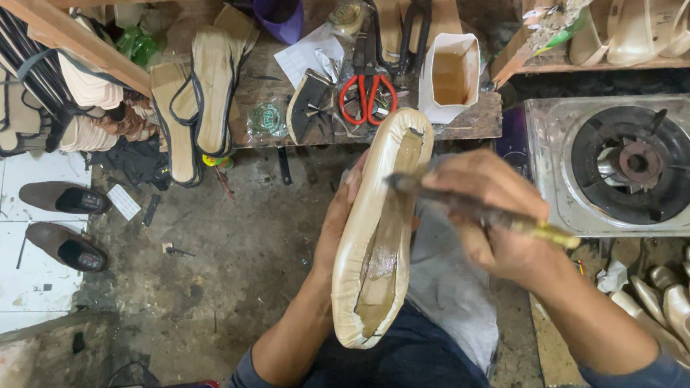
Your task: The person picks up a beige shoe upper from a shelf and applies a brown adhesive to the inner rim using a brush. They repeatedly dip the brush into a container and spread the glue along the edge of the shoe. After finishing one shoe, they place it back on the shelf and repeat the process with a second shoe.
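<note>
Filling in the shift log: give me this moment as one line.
left hand: holds shoe sole-up | right hand: holds brush, tip on sole | glue tub: on bench

Glossy cream shoe upper [357, 246], grimy brush [478, 209]

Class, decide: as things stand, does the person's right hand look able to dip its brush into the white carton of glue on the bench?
Probably yes. The right hand holds the brush over the shoe, and the open-topped white carton stands just beyond, with nothing between them.
</note>
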{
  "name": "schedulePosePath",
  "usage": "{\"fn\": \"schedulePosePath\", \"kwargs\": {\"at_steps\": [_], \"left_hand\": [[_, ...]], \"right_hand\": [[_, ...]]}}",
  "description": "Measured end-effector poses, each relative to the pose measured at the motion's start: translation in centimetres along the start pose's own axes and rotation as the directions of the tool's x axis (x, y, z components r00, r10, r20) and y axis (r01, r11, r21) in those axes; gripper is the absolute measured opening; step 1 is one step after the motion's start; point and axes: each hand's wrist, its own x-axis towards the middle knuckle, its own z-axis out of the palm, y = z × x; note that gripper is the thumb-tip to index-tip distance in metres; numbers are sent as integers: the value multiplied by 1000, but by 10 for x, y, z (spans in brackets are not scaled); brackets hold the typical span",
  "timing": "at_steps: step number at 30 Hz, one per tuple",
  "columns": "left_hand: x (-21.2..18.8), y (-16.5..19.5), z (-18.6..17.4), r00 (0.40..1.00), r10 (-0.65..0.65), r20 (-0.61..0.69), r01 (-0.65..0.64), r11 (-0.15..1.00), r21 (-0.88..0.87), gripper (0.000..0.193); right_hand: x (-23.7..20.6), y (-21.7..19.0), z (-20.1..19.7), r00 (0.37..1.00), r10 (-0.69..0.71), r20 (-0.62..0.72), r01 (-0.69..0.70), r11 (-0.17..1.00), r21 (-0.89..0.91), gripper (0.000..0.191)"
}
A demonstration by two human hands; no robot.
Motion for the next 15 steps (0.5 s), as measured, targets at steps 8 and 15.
{"fn": "schedulePosePath", "kwargs": {"at_steps": [8,15], "left_hand": [[20,14,-12,978,-147,-149,141,989,-46,64],[26,13,-13,983,-132,-131,126,991,-51,53]], "right_hand": [[-32,-31,30,944,-228,237,235,972,-3,29],[-26,-21,27,972,-118,204,134,989,-64,34]]}}
